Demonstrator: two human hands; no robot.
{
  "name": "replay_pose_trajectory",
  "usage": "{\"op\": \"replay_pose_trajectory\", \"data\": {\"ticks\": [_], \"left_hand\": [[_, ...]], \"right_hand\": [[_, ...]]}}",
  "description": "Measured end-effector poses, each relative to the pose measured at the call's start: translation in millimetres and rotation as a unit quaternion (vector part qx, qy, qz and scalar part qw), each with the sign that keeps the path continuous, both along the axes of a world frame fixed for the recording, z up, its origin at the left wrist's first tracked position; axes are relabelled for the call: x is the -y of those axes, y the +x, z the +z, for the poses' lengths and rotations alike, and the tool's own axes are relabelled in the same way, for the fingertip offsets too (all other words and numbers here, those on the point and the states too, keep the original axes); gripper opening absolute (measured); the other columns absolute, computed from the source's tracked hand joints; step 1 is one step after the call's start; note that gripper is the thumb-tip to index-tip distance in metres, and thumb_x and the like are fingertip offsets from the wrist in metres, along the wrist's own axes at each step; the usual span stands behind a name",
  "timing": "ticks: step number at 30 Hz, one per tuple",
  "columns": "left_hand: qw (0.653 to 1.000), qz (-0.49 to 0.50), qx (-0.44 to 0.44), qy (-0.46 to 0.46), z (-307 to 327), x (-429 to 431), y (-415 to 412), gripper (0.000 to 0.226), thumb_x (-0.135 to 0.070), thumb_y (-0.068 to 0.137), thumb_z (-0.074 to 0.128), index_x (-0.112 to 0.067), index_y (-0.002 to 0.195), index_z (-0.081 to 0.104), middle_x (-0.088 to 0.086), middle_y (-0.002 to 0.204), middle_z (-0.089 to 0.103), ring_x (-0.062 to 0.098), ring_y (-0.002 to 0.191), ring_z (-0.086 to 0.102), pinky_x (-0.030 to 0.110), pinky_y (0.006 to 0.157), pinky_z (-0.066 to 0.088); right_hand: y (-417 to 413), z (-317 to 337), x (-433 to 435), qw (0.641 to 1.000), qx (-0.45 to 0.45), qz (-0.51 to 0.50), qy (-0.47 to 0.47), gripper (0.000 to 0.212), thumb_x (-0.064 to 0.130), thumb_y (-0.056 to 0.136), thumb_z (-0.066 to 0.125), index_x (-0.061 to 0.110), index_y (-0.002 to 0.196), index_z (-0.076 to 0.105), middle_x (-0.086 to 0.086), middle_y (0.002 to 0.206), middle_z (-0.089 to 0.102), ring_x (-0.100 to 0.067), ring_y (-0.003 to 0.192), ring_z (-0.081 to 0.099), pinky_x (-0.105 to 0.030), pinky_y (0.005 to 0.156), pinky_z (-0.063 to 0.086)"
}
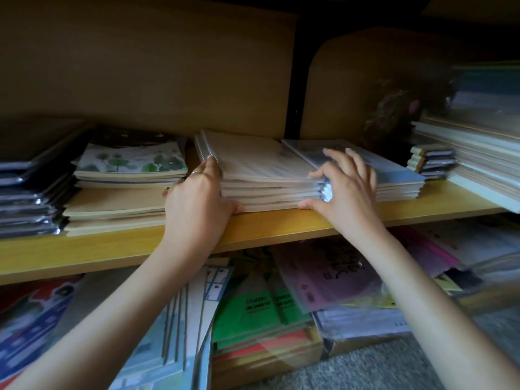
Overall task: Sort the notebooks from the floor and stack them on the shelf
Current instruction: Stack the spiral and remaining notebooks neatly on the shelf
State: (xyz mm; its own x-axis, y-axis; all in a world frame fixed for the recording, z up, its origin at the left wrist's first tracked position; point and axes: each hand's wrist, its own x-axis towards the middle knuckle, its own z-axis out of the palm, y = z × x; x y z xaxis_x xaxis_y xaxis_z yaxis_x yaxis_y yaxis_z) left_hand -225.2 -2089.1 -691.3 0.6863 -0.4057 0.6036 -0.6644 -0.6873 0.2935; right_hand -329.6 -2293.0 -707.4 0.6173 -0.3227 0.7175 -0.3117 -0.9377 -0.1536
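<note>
Pale spiral-bound notebook stack on yellow wooden shelf; left hand and right hand grasp its sides. Square edges flush before releasing.

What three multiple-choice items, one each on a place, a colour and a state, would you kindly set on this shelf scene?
1. Where does the spiral notebook stack sit?
A. on the floor
B. on the wooden shelf
C. on a chair

2. What colour are the leaves on the leaf-cover notebook?
A. red
B. purple
C. green

3. What is the left hand doing?
A. gripping the stack's left side
B. hanging idle
C. holding a pen

Answers:
1. B: the stack rests on the shelf board between other stacks.
2. C: green leaves show on the pale cover.
3. A: its fingers lie along the spiral edge with the thumb at the stack's front, while the right hand holds the other side.
</note>
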Motion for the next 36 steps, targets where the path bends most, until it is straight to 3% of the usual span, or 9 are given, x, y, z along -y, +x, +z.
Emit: {"op": "replay_pose_trajectory", "data": {"ticks": [3, 9, 16, 19, 21, 23, 31, 33, 36], "left_hand": [[1.0, -0.01, -0.01, -0.015, -1.4, 2.4, 2.9, 0.071, -0.04, 0.07, 0.078, -0.014, 0.127, 0.044, 0.011, 0.118, 0.057, 0.032, 0.095, 0.06, 0.035, 0.07, 0.045], [0.998, -0.013, -0.054, -0.027, 6.2, 7.9, 7.1, 0.092, -0.034, 0.062, 0.084, -0.013, 0.139, 0.037, 0.017, 0.14, 0.037, 0.038, 0.113, 0.052, 0.044, 0.091, 0.046], [0.997, -0.025, -0.073, -0.026, -1.2, -1.0, 5.5, 0.097, -0.052, 0.071, 0.074, -0.011, 0.145, 0.028, 0.014, 0.122, 0.06, 0.031, 0.108, 0.058, 0.036, 0.084, 0.047], [0.987, -0.054, -0.134, -0.073, 4.1, -7.2, 6.1, 0.072, -0.059, 0.075, 0.065, -0.014, 0.129, 0.049, 0.007, 0.108, 0.063, 0.026, 0.1, 0.06, 0.033, 0.077, 0.048], [0.983, -0.063, -0.136, -0.106, 4.1, -11.4, 8.2, 0.051, -0.053, 0.079, 0.063, -0.014, 0.111, 0.06, -0.002, 0.092, 0.059, 0.023, 0.09, 0.06, 0.032, 0.073, 0.048], [0.983, -0.078, -0.125, -0.109, 1.2, -14.0, 10.4, 0.041, -0.046, 0.083, 0.063, -0.013, 0.106, 0.063, -0.004, 0.091, 0.059, 0.02, 0.088, 0.06, 0.033, 0.075, 0.05], [0.99, -0.086, -0.093, -0.055, 0.6, -16.2, 17.3, 0.028, -0.047, 0.08, 0.065, -0.02, 0.084, 0.063, -0.003, 0.078, 0.063, 0.016, 0.074, 0.059, 0.032, 0.063, 0.048], [0.995, -0.057, -0.071, -0.049, -0.9, -12.7, 16.4, 0.026, -0.045, 0.083, 0.063, -0.02, 0.087, 0.063, -0.001, 0.08, 0.062, 0.018, 0.075, 0.058, 0.03, 0.062, 0.045], [0.997, -0.047, -0.053, -0.035, -3.3, -7.8, 18.6, 0.026, -0.044, 0.088, 0.056, -0.019, 0.094, 0.062, 0.001, 0.085, 0.063, 0.022, 0.08, 0.06, 0.036, 0.069, 0.052]], "right_hand": [[3.7, -1.3, -1.7, 1.0, 0.013, -0.013, 0.001, 0.046, 0.045, 0.063, 0.079, 0.023, 0.1, 0.062, 0.004, 0.14, 0.045, -0.022, 0.137, 0.026, -0.038, 0.106, 0.018], [9.4, -2.1, -7.0, 0.999, 0.034, -0.036, -0.016, 0.045, 0.041, 0.062, 0.08, 0.02, 0.096, 0.06, 0.0, 0.126, 0.055, -0.023, 0.13, 0.037, -0.039, 0.104, 0.026], [-12.5, 10.8, 10.2, 0.999, -0.032, -0.006, 0.01, 0.066, 0.041, 0.066, 0.079, 0.026, 0.125, 0.052, 0.005, 0.13, 0.048, -0.017, 0.128, 0.035, -0.031, 0.103, 0.023], [-14.7, 5.6, 14.8, 1.0, -0.012, 0.015, 0.019, 0.062, 0.038, 0.069, 0.077, 0.025, 0.125, 0.054, 0.007, 0.129, 0.051, -0.016, 0.125, 0.039, -0.026, 0.098, 0.023], [-11.1, -2.2, 13.7, 0.998, -0.008, 0.042, 0.038, 0.056, 0.036, 0.071, 0.076, 0.026, 0.123, 0.057, 0.008, 0.127, 0.053, -0.016, 0.123, 0.042, -0.025, 0.096, 0.022], [-9.1, -6.5, 12.8, 0.997, -0.01, 0.053, 0.053, 0.053, 0.034, 0.075, 0.074, 0.029, 0.125, 0.056, 0.011, 0.128, 0.054, -0.013, 0.123, 0.041, -0.024, 0.096, 0.02], [-7.7, -11.8, 18.2, 0.997, -0.009, 0.063, 0.042, 0.054, 0.028, 0.078, 0.071, 0.031, 0.129, 0.054, 0.009, 0.13, 0.055, -0.016, 0.122, 0.044, -0.031, 0.099, 0.022], [-7.9, -12.5, 19.3, 0.997, -0.005, 0.062, 0.046, 0.054, 0.027, 0.078, 0.071, 0.032, 0.129, 0.054, 0.01, 0.13, 0.055, -0.016, 0.122, 0.044, -0.032, 0.1, 0.022], [-7.8, -13.3, 19.9, 0.997, -0.004, 0.062, 0.044, 0.053, 0.027, 0.079, 0.072, 0.032, 0.129, 0.054, 0.009, 0.13, 0.055, -0.016, 0.121, 0.044, -0.03, 0.099, 0.021]]}}
